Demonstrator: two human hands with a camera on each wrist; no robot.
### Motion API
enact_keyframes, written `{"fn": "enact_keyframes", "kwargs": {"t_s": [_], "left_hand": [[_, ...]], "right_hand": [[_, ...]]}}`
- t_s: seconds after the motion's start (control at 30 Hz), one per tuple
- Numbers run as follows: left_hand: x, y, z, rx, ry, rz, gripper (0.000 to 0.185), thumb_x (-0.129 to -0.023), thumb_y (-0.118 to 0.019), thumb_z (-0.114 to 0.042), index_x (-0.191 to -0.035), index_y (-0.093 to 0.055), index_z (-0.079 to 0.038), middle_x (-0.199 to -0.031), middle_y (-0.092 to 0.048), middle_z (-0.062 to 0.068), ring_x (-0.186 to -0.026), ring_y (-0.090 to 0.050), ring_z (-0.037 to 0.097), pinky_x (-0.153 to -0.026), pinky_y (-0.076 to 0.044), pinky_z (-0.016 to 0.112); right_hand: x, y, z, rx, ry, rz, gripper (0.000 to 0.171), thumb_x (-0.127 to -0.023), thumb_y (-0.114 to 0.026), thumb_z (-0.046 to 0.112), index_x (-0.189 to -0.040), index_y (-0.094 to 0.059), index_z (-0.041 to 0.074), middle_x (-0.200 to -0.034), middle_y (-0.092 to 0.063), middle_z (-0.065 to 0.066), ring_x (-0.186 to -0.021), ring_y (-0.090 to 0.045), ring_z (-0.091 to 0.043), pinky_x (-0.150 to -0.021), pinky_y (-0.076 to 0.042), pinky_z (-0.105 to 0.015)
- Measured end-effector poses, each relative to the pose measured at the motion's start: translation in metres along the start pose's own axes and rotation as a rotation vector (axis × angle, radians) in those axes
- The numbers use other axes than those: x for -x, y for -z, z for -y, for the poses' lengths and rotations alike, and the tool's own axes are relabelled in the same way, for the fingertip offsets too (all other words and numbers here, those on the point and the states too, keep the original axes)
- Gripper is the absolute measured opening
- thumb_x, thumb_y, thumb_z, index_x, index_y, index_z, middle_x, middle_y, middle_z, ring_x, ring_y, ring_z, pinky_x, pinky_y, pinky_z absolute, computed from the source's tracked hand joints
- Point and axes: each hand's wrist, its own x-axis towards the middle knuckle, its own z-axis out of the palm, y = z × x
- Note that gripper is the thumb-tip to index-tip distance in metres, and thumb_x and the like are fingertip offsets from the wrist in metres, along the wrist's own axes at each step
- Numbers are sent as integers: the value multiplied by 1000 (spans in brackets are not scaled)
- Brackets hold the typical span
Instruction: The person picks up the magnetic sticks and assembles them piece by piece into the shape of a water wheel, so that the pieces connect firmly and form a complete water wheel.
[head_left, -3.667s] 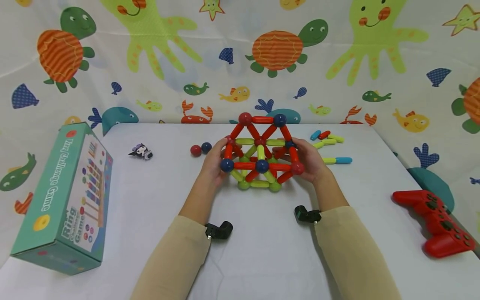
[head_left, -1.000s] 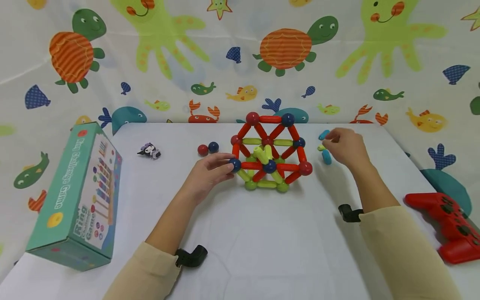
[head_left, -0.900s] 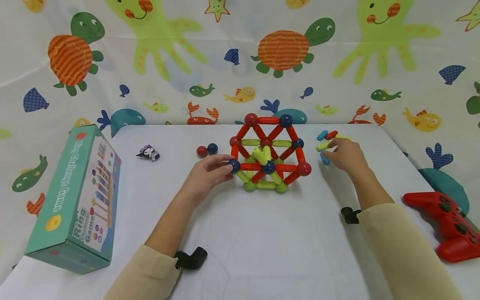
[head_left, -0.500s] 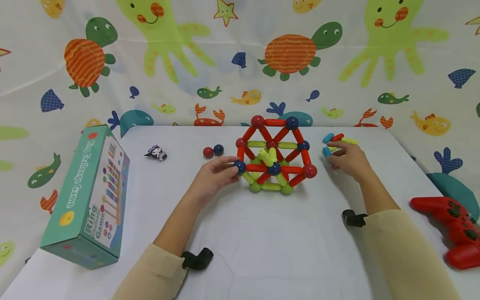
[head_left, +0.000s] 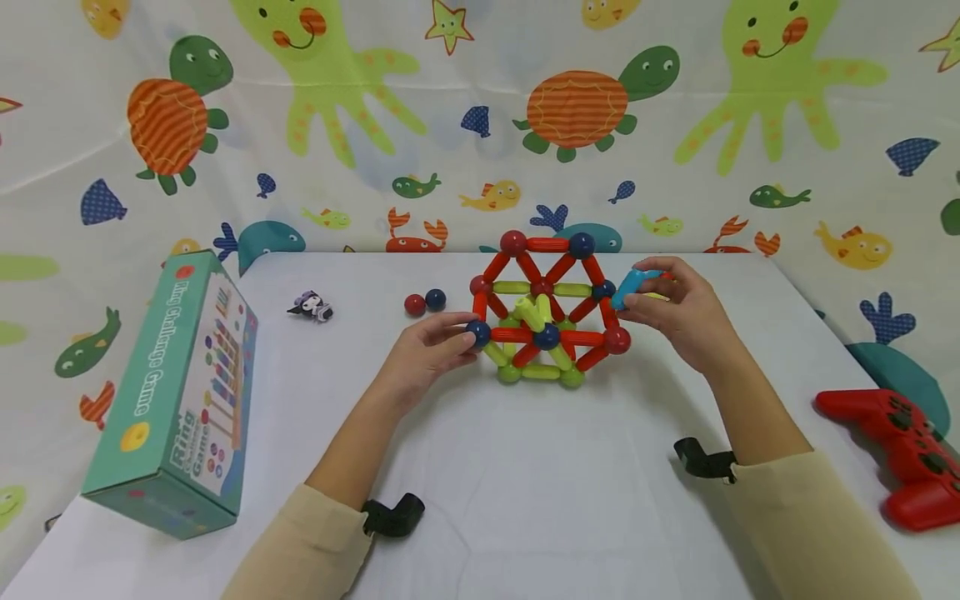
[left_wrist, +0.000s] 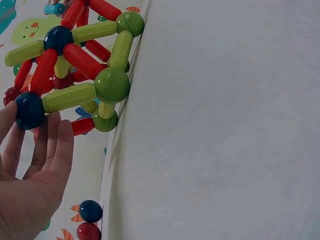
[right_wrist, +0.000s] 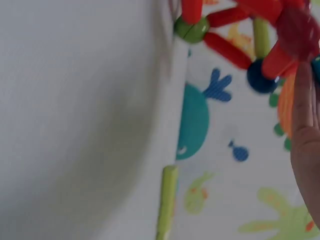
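Observation:
A ball-and-stick magnetic structure (head_left: pixel 547 337) of red and yellow-green rods with red, dark blue and green balls stands on the white table. My left hand (head_left: pixel 427 358) pinches the dark blue ball (left_wrist: pixel 30 111) at its left front corner between thumb and fingers. Yellow-green rods (head_left: pixel 534 312) jut up from the dark blue ball (head_left: pixel 547 337) in the middle of its front. My right hand (head_left: pixel 678 312) pinches a light blue rod (head_left: pixel 628 289), tilted, right beside the structure's right side. In the right wrist view that hand (right_wrist: pixel 306 135) shows only partly at the edge.
Behind my right hand lie loose rods, partly hidden, one a yellow-green rod (right_wrist: pixel 167 200). A loose red ball (head_left: pixel 415 305) and dark blue ball (head_left: pixel 435 300) sit left of the structure. Farther left are a small figurine (head_left: pixel 311 307) and a game box (head_left: pixel 172 392); at right, a red game controller (head_left: pixel 896 458).
My right hand let go of the structure, went to the loose rods, and has come back left and up with a light blue rod. My left hand has shifted to the front corner ball.

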Motion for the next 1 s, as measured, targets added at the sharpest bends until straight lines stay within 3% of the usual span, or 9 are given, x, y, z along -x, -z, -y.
{"fn": "enact_keyframes", "kwargs": {"t_s": [0.2,0.43,0.53,0.63,0.7,0.77,0.87,1.0], "left_hand": [[-3,-2,2,2,-1,4,38,-103,-65,-16,-141,-63,-11,-130,-63,13,-124,-64,39,-103,-56,39],[-7,3,6,8,15,5,38,-104,-63,-19,-141,-62,-11,-134,-64,12,-124,-67,33,-101,-56,38],[-11,15,4,24,23,-107,40,-104,-64,-22,-142,-61,-10,-133,-65,12,-119,-69,26,-99,-58,34],[-22,34,5,18,17,-326,39,-103,-65,-21,-140,-61,-8,-126,-68,11,-107,-71,19,-91,-60,27],[-31,46,8,-52,14,-464,38,-103,-65,-20,-139,-62,-8,-123,-68,10,-101,-71,16,-87,-60,23],[-40,54,10,-153,11,-560,36,-103,-64,-19,-138,-63,-9,-123,-67,10,-100,-70,17,-85,-60,21],[-50,60,11,-296,37,-603,40,-103,-63,-20,-141,-61,-12,-132,-61,12,-106,-67,23,-91,-59,27],[-62,62,11,-400,77,-569,49,-100,-66,-20,-147,-55,-11,-142,-57,17,-120,-60,32,-104,-53,40]], "right_hand": [[5,-28,19,151,94,143,37,-94,-77,14,-120,-50,14,-110,-71,-3,-97,-76,-12,-88,-59,-24],[2,-45,20,405,116,223,36,-91,-78,7,-118,-55,7,-117,-66,-11,-102,-72,-25,-85,-61,-29],[1,-47,20,438,125,225,35,-90,-78,5,-117,-57,8,-115,-66,-11,-105,-71,-27,-86,-60,-31],[1,-48,20,445,132,228,36,-90,-78,6,-118,-57,8,-115,-65,-11,-106,-71,-27,-89,-60,-35],[1,-48,20,446,134,231,36,-90,-78,6,-119,-58,9,-115,-65,-11,-105,-71,-27,-89,-61,-35],[2,-49,21,441,133,235,35,-90,-79,6,-119,-59,8,-116,-65,-11,-105,-71,-27,-88,-61,-34],[2,-51,22,435,137,241,35,-89,-79,7,-120,-61,8,-116,-65,-11,-106,-71,-28,-88,-61,-33],[2,-53,25,437,137,246,35,-90,-80,10,-120,-63,8,-117,-66,-11,-107,-70,-28,-89,-61,-35]]}}
